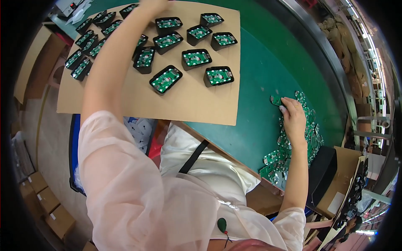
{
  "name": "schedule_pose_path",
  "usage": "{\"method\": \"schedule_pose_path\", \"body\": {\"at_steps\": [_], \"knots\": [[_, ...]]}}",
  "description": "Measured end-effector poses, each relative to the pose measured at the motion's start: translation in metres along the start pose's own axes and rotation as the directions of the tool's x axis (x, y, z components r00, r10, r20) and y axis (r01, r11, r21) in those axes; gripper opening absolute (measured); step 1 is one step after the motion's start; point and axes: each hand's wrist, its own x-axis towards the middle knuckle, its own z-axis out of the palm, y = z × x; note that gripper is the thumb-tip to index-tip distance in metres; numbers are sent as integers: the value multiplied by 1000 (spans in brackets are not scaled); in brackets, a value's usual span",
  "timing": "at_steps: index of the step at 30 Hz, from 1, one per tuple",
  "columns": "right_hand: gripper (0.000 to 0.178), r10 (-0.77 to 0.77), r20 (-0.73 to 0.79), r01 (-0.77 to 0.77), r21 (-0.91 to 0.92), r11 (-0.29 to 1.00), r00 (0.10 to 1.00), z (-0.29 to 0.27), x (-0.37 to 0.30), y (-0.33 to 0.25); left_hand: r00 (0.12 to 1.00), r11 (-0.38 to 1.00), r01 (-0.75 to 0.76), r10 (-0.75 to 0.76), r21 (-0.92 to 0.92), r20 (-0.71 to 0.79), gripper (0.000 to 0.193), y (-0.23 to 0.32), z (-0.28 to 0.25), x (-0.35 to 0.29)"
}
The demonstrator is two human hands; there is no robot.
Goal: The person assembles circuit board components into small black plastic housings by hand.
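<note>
My right hand (294, 118) is closed in a pinch on a small green circuit board (275, 100), at the edge of a loose heap of similar circuit boards (310, 129). My left arm reaches across a sheet of brown cardboard (197, 106). At the far edge of that sheet is my left hand (154, 5), its fingers cut off by the picture's top. Several black plastic housings, each with a green board seated inside, stand in loose rows on the cardboard. Among them are a tilted housing (166, 79) near the front and another housing (219, 76) at the right.
The cardboard lies on a green tabletop (259, 71) with a raised metal rail (312, 33) along its far right side. An open carton (341, 180) stands at the right. Below the table's left part is a blue bin (75, 150) of white parts. Cardboard boxes (50, 205) sit on the floor.
</note>
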Motion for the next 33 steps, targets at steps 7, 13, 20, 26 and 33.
{"method": "schedule_pose_path", "body": {"at_steps": [7,13,20,26,33], "knots": [[41,-103,-100,68,-301,951,990,-4,-9,-2,982,997,21,-6,-77,188,46,209,105,-78],[67,-42,-156,110,461,881,987,-44,-36,-106,943,964,157,-82,-215,322,49,264,139,-167],[27,-67,-248,175,445,878,966,-36,-58,-114,957,933,210,-135,-293,256,45,283,167,-191],[21,1,-244,149,599,787,970,-38,-58,-97,828,563,554,-300,-613,474,42,271,168,-203],[22,145,-220,-142,29,989,965,10,-12,-7,719,157,664,-402,-731,566,36,273,172,-188]]}}
